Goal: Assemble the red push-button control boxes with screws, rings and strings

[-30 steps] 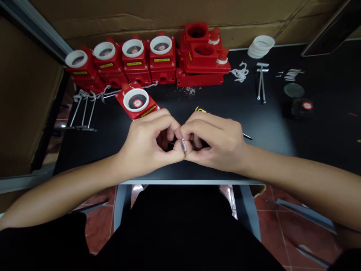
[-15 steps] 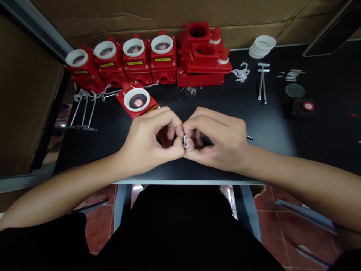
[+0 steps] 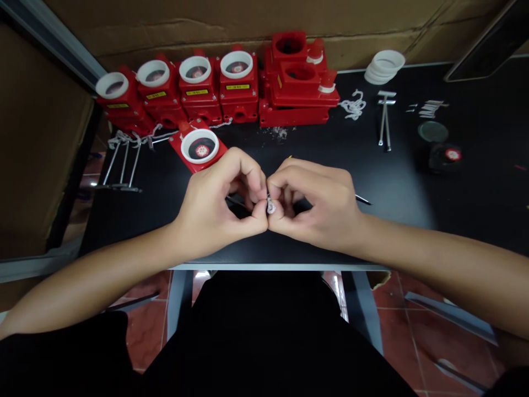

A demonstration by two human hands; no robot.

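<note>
My left hand (image 3: pixel 219 204) and my right hand (image 3: pixel 318 207) meet fingertip to fingertip above the front of the black table. Both are closed in a pinch on a small whitish chain (image 3: pixel 271 207), which shows as a short bunched bit between the thumbs. Fingers cover most of it. Just beyond my left hand lies a red housing (image 3: pixel 178 148) with a white ring and a dark round window. A thin pointed tool (image 3: pixel 363 199) sticks out from behind my right hand, its other end hidden.
Several red boxes with white rings (image 3: pixel 200 92) line the back, beside red housings (image 3: pixel 300 117) with open round holes. Metal T-bars lie at left (image 3: pixel 122 165) and right (image 3: pixel 384 121). Farther right are a chain pile (image 3: pixel 354 106), stacked white rings (image 3: pixel 384 67) and a glass disc (image 3: pixel 432 131).
Both hands stay together and have shifted very slightly left. The fingers of my left hand have risen a little, and the chain has turned slightly between the fingertips.
</note>
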